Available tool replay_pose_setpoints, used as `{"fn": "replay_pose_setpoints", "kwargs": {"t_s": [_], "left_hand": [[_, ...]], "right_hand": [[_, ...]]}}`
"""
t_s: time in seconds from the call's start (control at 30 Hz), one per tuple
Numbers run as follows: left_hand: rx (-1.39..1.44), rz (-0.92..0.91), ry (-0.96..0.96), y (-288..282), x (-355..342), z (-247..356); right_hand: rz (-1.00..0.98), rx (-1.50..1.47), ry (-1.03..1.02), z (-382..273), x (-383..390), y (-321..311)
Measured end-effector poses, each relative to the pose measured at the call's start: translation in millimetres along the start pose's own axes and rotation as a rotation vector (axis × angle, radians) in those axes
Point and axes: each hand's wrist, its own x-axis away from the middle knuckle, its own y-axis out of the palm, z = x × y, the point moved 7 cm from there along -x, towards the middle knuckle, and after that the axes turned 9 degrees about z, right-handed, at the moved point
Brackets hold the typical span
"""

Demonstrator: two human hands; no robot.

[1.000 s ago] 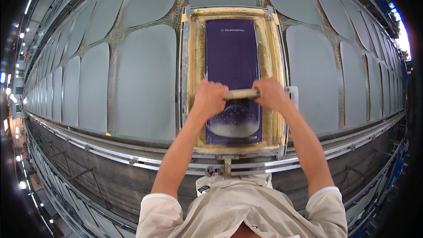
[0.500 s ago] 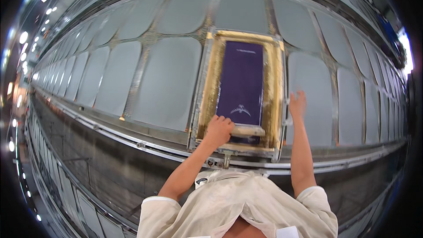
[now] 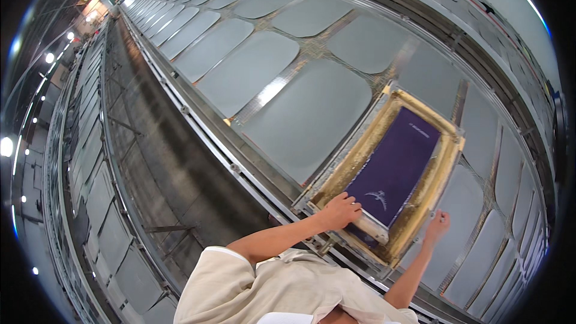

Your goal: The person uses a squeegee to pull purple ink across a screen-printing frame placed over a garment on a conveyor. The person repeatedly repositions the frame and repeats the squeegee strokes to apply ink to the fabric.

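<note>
A screen-printing frame (image 3: 445, 185) with a yellowed, stained border lies tilted in view on the long table. Its mesh window (image 3: 403, 159) is dark purple, with a pale feathery motif near the front end and a small light mark at the far end. My left hand (image 3: 341, 211) is closed round the left end of a squeegee (image 3: 370, 225), which lies across the front of the mesh. Just outside the frame's right edge is my right hand (image 3: 438, 225), its fingers curled. Whether they grip the frame's edge is too small to tell.
Rows of grey rounded panels (image 3: 312, 123) cover the table on both sides of the frame. A metal rail (image 3: 204, 138) runs along the table's near edge. Left of it is a walkway (image 3: 141, 126), then another rack of grey panels (image 3: 114, 246).
My view has turned left, so the frame and both hands appear lower and further right. The left hand still holds the squeegee near the front. My right hand's fingers, extended before, are now curled.
</note>
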Motion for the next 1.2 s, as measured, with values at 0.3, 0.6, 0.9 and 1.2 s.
{"fn": "replay_pose_setpoints", "kwargs": {"t_s": [0.3,0.6,0.9,1.2], "left_hand": [[-0.013,-0.027,-0.068,-72.4,18.3,-128.7],[-0.09,-0.07,0.03,-145.5,133.2,-243.1],[-0.099,0.208,0.172,-148.4,160.2,-246.2],[-0.098,0.248,0.217,-134.2,-21.0,-338.1]], "right_hand": [[0.049,-0.253,-0.052,-103.4,42.6,89.0],[-0.035,-0.184,0.071,-197.5,150.8,196.5],[-0.007,-0.077,0.221,-226.6,152.8,188.0],[-0.22,0.165,0.218,-262.6,139.9,181.0]]}}
